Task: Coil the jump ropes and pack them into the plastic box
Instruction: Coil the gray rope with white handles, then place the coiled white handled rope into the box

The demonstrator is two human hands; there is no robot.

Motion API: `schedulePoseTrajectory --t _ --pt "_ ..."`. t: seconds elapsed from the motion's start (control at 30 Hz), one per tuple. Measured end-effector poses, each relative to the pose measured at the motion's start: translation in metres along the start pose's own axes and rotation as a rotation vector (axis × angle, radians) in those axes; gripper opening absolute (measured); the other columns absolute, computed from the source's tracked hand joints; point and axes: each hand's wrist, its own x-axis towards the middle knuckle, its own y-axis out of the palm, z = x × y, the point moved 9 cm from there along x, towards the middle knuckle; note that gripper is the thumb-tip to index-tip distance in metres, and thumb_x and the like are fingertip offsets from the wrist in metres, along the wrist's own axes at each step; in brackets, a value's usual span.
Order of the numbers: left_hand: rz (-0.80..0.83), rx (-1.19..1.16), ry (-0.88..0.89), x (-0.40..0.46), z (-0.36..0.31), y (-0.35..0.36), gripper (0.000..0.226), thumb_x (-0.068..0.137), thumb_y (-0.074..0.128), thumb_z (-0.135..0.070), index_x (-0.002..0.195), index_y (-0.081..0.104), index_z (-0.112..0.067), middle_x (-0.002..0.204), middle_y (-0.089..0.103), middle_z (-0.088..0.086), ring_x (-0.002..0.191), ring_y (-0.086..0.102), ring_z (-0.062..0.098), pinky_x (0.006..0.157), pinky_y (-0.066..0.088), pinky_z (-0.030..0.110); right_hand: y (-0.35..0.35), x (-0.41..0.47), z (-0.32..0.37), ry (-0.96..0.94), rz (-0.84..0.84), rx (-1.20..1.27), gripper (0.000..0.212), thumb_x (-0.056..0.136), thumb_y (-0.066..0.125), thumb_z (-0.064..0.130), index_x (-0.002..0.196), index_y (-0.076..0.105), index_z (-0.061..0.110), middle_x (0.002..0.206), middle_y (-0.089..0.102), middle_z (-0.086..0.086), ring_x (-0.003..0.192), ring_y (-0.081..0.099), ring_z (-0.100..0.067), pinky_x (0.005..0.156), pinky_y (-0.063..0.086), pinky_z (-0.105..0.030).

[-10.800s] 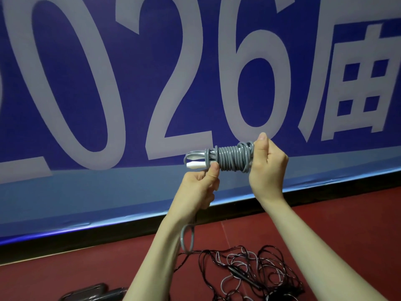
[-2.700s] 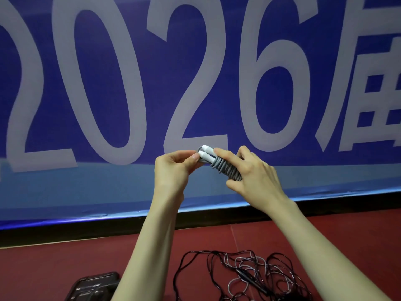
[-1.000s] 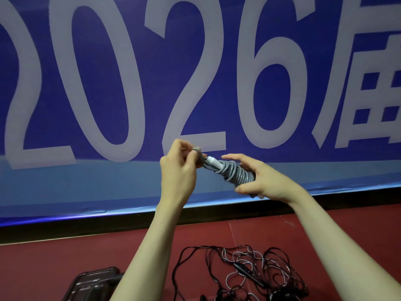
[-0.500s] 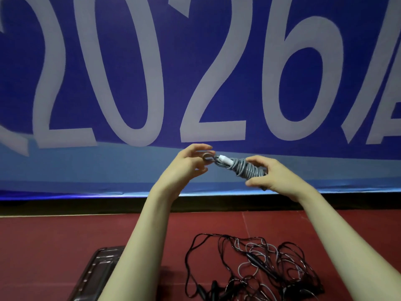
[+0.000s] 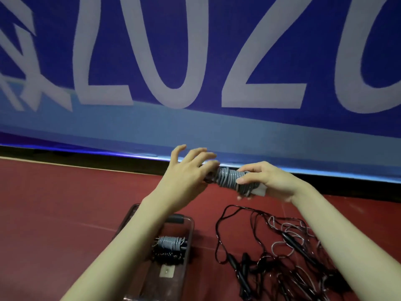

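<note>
A grey jump rope point(image 5: 230, 178), wound tightly round its white handles, hangs in the air between my hands. My right hand point(image 5: 267, 181) grips its right end, thumb over the coils. My left hand point(image 5: 188, 170) is at the left end with its upper fingers spread; I cannot see whether its lower fingers pinch the rope. Below on the red floor stands a clear plastic box point(image 5: 184, 222). A coiled grey rope point(image 5: 170, 242) and a coiled black rope point(image 5: 168, 256) lie inside it.
A tangle of loose black and pale ropes point(image 5: 282, 253) with black handles lies on the red floor to the right of the box. A blue banner point(image 5: 195, 61) with large white figures stands behind, above a black strip.
The view has tipped down and left, so the box and its contents now show. My hands have lowered with the wound rope. My left fingers have spread at the left end.
</note>
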Motion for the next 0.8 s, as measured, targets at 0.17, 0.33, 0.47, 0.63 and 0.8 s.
schedulePoseTrajectory --t 0.17,0.33,0.47,0.63,0.8 --pt "0.016 0.035 0.021 -0.062 0.028 0.043 0.077 0.061 0.086 -0.038 0.129 0.054 -0.021 0.098 0.063 -0.006 0.092 0.061 0.019 0.095 0.031 0.044 0.069 0.051 -0.050 0.138 0.124 0.170 0.037 0.074 0.068 0.018 0.106 0.061 0.001 0.089 0.067 -0.022 0.059 0.068 -0.032 0.044 0.050 -0.024" --pt "0.142 -0.064 -0.044 -0.116 0.052 0.091 0.046 0.082 0.049 -0.041 0.121 0.058 -0.019 0.095 0.063 -0.003 0.084 0.060 0.023 0.087 0.031 0.037 0.119 0.084 -0.105 0.267 0.172 0.251 0.040 0.074 0.071 0.021 0.106 0.059 0.000 0.089 0.069 -0.022 0.063 0.069 -0.033 0.041 0.049 -0.024" --pt "0.300 -0.107 -0.124 -0.166 0.072 0.144 0.058 0.066 0.080 -0.030 0.119 0.062 -0.016 0.099 0.065 -0.002 0.089 0.062 0.023 0.087 0.036 0.034 0.148 0.105 -0.157 0.364 0.176 0.193 0.021 0.089 0.066 0.009 0.108 0.062 0.002 0.098 0.067 -0.020 0.077 0.068 -0.027 0.051 0.055 -0.030" --pt "0.548 -0.206 -0.277 -0.229 0.080 0.216 0.058 0.056 0.087 -0.024 0.110 0.067 -0.013 0.086 0.066 0.000 0.074 0.063 0.025 0.072 0.051 0.032 0.153 0.124 -0.206 0.280 0.063 -0.212 0.022 0.086 0.069 0.011 0.107 0.065 0.014 0.093 0.068 -0.007 0.084 0.065 -0.019 0.072 0.053 -0.025" --pt "0.585 -0.095 -0.256 -0.257 0.070 0.256 0.042 0.069 0.046 -0.036 0.092 0.073 -0.013 0.074 0.063 0.001 0.068 0.062 0.025 0.074 0.037 0.032 0.155 0.130 -0.232 0.141 0.119 -0.754 0.050 0.088 0.064 0.019 0.136 0.050 0.020 0.148 0.035 -0.003 0.135 0.033 -0.023 0.110 0.026 -0.030"
